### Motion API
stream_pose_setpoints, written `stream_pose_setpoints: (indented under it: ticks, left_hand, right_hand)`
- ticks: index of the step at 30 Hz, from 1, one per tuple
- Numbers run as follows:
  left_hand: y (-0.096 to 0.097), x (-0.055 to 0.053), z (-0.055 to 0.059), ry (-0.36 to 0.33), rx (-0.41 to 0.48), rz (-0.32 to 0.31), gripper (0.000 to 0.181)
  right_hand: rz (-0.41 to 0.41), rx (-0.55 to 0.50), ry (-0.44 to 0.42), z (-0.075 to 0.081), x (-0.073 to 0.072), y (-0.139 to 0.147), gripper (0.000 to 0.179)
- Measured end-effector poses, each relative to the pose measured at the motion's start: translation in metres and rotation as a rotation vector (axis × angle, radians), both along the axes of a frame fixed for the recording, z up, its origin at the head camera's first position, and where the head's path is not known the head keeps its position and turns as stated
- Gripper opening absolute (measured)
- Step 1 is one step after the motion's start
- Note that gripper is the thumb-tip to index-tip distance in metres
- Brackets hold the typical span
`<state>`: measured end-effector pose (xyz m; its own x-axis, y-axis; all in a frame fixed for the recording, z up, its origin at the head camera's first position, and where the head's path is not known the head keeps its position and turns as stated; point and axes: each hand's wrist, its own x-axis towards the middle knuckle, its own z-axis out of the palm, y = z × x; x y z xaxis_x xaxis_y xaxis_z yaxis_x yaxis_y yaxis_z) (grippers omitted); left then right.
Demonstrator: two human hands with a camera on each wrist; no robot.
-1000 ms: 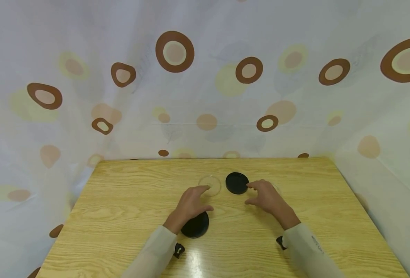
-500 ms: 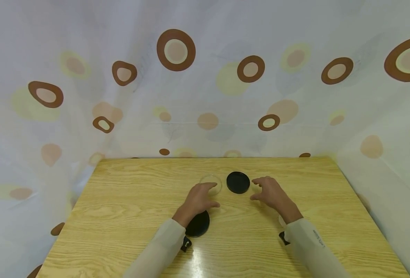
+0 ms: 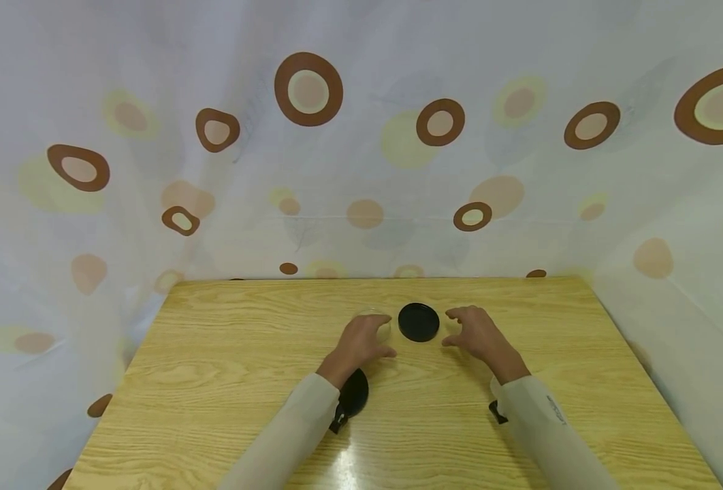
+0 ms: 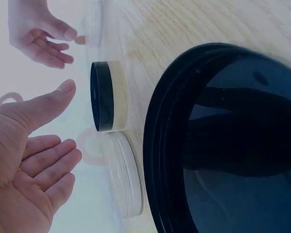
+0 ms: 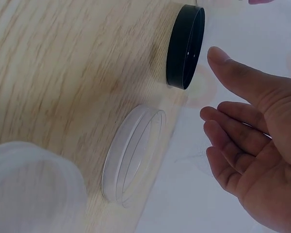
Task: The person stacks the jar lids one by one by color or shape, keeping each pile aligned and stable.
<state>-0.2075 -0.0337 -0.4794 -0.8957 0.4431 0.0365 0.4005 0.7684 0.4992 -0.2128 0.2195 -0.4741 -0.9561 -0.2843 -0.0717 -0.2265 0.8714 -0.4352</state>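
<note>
A shallow black round dish (image 3: 419, 322) lies on the table between my two hands. To its left is my left hand (image 3: 361, 340), thumb and fingers spread apart, holding nothing. My right hand (image 3: 479, 335) is on the other side, curved loosely and apart from the dish. A clear round dish (image 4: 126, 174) is partly hidden behind the left hand in the head view. Under my left wrist lies another black round dish (image 3: 355, 395), large in the left wrist view. The right wrist view has a clear dish (image 5: 131, 155) beside the middle black one.
A translucent round piece (image 5: 34, 189) lies near my right wrist, mostly covered by the sleeve in the head view. The wood-grain table (image 3: 245, 361) ends at a patterned curtain (image 3: 361, 170) behind and at both sides.
My left hand has moved right and away from me, over the clear dish. My right hand has shifted slightly right and forward, off the middle black dish's edge. The dishes have not moved.
</note>
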Motion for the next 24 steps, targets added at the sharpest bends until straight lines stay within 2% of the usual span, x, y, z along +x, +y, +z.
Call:
stream_pose_setpoints:
  ticks: [13, 24]
  left_hand:
    - [0.012, -0.017, -0.002, -0.021, -0.053, 0.024, 0.068]
    - [0.025, -0.029, -0.010, -0.012, -0.097, 0.008, 0.068]
  right_hand:
    - [-0.015, 0.026, -0.042, -0.003, -0.012, -0.002, 0.064]
    - [-0.010, 0.040, -0.009, -0.012, -0.021, 0.000, 0.063]
